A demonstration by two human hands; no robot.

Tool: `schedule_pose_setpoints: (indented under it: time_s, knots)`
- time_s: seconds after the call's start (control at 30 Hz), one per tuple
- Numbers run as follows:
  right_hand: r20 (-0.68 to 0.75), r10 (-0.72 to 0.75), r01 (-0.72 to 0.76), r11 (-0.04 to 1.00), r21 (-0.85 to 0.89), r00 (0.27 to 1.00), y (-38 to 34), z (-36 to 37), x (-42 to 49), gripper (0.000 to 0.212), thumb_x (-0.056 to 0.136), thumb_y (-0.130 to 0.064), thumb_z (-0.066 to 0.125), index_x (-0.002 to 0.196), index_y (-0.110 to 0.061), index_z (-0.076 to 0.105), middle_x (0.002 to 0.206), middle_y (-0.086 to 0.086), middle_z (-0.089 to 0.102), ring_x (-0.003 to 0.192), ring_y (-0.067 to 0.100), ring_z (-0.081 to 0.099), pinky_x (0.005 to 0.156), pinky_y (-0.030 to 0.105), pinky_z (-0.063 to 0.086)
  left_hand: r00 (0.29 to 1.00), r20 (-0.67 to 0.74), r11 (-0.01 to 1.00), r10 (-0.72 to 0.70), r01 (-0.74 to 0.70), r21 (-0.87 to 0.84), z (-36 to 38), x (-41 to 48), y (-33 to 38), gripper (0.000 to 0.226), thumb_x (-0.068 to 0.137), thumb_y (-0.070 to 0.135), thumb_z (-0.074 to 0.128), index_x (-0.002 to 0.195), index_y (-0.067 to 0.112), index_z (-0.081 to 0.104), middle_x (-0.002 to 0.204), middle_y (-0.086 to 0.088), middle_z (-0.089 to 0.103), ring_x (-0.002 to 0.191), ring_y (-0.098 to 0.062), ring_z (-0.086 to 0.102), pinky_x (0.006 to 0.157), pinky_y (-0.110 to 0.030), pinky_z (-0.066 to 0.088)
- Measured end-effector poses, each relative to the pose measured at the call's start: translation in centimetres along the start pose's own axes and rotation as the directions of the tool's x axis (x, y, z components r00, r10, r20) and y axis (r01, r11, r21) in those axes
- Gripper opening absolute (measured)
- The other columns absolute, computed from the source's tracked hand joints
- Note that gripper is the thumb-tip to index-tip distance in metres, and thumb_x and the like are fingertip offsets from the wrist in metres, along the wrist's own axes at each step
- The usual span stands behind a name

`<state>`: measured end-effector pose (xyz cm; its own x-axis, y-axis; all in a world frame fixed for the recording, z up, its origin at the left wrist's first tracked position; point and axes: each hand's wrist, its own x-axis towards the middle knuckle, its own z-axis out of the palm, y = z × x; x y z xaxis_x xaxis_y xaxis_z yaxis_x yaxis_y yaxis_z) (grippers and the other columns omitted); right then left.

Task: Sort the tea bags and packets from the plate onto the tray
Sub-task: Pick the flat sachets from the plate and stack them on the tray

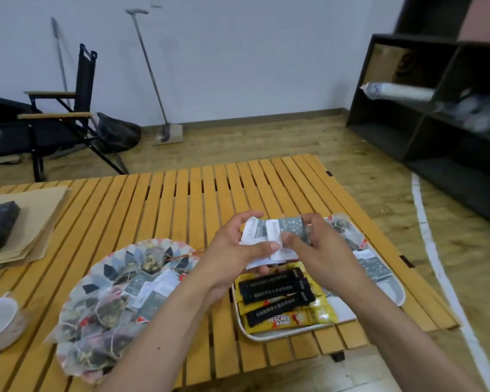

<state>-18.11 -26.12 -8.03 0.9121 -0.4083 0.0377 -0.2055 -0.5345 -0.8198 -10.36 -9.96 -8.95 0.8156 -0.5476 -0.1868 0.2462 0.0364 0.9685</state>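
Your left hand (232,250) and right hand (320,251) are pinching grey packets (285,229) between curled fingers (268,246) over the tray (266,336) at the tabletop's (181,199) right edge, likely squaring them.

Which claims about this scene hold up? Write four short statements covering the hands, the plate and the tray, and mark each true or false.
1. The left hand and right hand both grip grey-and-white paper packets above the slatted wooden table. True.
2. The round patterned plate is empty. False: see-through mesh tea bags and more packets are piled on it.
3. Black stick sachets lie on yellow Nescafe packets in the white rectangular tray. True.
4. The tray sits to the left of the plate. False: it sits to the plate's right.
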Motion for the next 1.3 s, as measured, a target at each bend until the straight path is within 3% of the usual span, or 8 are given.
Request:
schedule_pose_setpoints:
  time_s: [0.2, 0.33, 0.53, 0.77, 0.87, 1.0, 1.07, 1.3]
  knots:
    - [0.101, 0.119, -0.119, 0.993, -0.012, 0.988, 1.0, -1.4, 0.1, 0.024, 0.098, -0.041, 0.063, 0.111, -0.022, 0.057, 0.095, 0.001, 0.074, 0.088, 0.021, 0.071, 0.082, 0.048, 0.058, 0.993, -0.11, 0.989, 0.037, -0.021, 0.149, 1.7, 0.3, -0.2, 0.05, 0.079, 0.011, 0.086, 0.117, 0.036, 0.063, 0.111, -0.004, 0.074, 0.076, -0.018, 0.076, 0.048, -0.026, 0.052]
    - [0.073, 0.1, -0.106, 0.991, 0.087, 0.992, 1.0, -3.0, 0.2, 0.031, 0.08, -0.023, 0.086, 0.107, -0.023, 0.069, 0.096, -0.003, 0.074, 0.085, 0.013, 0.072, 0.079, 0.035, 0.06, 0.999, -0.029, 0.959, 0.034, -0.025, 0.283, 1.3, 0.1, 0.0, 0.052, 0.076, 0.007, 0.087, 0.115, 0.033, 0.065, 0.105, -0.006, 0.076, 0.065, -0.015, 0.067, 0.043, -0.025, 0.046]
    - [0.155, 0.211, -0.242, 0.945, 0.222, 0.965, 1.5, -4.6, -0.2, 0.015, 0.081, -0.014, 0.085, 0.092, -0.016, 0.076, 0.077, -0.004, 0.071, 0.068, 0.007, 0.063, 0.053, 0.012, 0.045, 0.999, -0.044, 0.982, 0.001, 0.007, 0.19, 2.4, 0.1, -0.2, 0.053, 0.074, 0.011, 0.09, 0.119, 0.024, 0.065, 0.105, -0.005, 0.078, 0.063, -0.011, 0.069, 0.041, -0.022, 0.045]
    - [0.301, 0.345, -0.447, 0.799, 0.403, 0.889, 4.0, -9.3, 0.0, 0.019, 0.081, -0.011, 0.082, 0.098, -0.007, 0.074, 0.087, 0.005, 0.071, 0.072, 0.015, 0.058, 0.061, 0.025, 0.051, 0.999, -0.033, 0.994, 0.008, -0.004, 0.11, 5.8, 0.5, -1.0, 0.056, 0.071, 0.007, 0.091, 0.117, 0.027, 0.067, 0.105, 0.0, 0.077, 0.074, -0.018, 0.071, 0.042, -0.024, 0.046]
    - [0.167, 0.381, -0.412, 0.764, 0.497, 0.909, 5.5, -11.5, 0.6, 0.02, 0.08, -0.013, 0.084, 0.098, -0.012, 0.074, 0.085, 0.003, 0.074, 0.071, 0.012, 0.057, 0.06, 0.024, 0.045, 0.997, -0.068, 0.992, 0.035, -0.027, 0.121, 6.3, 0.8, -1.1, 0.053, 0.074, 0.005, 0.089, 0.115, 0.029, 0.066, 0.103, 0.002, 0.077, 0.073, -0.018, 0.07, 0.043, -0.026, 0.048]
    - [-0.18, 0.497, -0.426, 0.845, 0.324, 0.849, 8.8, -13.7, 1.8, 0.016, 0.078, -0.013, 0.087, 0.09, -0.012, 0.077, 0.077, 0.006, 0.072, 0.052, 0.008, 0.056, 0.046, 0.021, 0.039, 0.99, -0.13, 0.994, 0.052, -0.039, 0.101, 5.8, 1.2, -1.2, 0.055, 0.074, 0.008, 0.089, 0.119, 0.029, 0.065, 0.106, 0.0, 0.077, 0.074, -0.02, 0.069, 0.043, -0.025, 0.047]
    - [-0.166, 0.532, -0.498, 0.842, 0.206, 0.83, 10.2, -13.6, 2.2, 0.013, 0.081, -0.013, 0.085, 0.091, -0.011, 0.078, 0.074, 0.006, 0.072, 0.044, 0.006, 0.058, 0.042, 0.022, 0.039, 0.987, -0.152, 0.994, 0.059, -0.045, 0.099, 5.6, 1.2, -1.2, 0.055, 0.075, 0.008, 0.089, 0.12, 0.028, 0.064, 0.107, 0.001, 0.076, 0.072, -0.017, 0.069, 0.042, -0.024, 0.047]
    - [-0.159, 0.617, -0.63, 0.774, -0.054, 0.771, 12.6, -12.1, 4.2, 0.012, 0.079, -0.017, 0.087, 0.076, -0.013, 0.076, 0.081, 0.012, 0.073, 0.069, 0.026, 0.064, 0.055, 0.031, 0.045, 0.988, -0.144, 0.993, 0.056, -0.041, 0.107, 5.3, 1.1, -1.3, 0.055, 0.074, 0.008, 0.089, 0.118, 0.031, 0.064, 0.106, 0.001, 0.077, 0.064, -0.009, 0.07, 0.043, -0.023, 0.048]
